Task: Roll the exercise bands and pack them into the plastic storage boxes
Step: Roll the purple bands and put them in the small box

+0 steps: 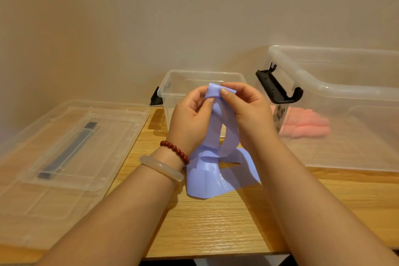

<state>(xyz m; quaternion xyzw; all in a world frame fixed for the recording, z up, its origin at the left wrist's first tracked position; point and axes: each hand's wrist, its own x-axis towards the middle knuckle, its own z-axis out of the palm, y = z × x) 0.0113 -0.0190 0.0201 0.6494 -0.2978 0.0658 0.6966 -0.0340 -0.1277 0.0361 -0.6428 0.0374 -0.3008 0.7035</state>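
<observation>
A lavender exercise band (218,170) hangs from both hands down to the wooden table, where its lower part lies crumpled. My left hand (192,119) and my right hand (246,112) pinch its top end together, thumbs on the folded edge, in front of a small clear storage box (170,84) with no lid on. A large clear storage box (345,93) stands at the right with a pink band (306,125) seen through its wall.
Two clear lids (71,142) with a dark handle lie stacked at the left of the table. Black latches stick out from the small box and from the large box (278,90). The wall stands close behind. The table's front edge (216,254) runs below my forearms.
</observation>
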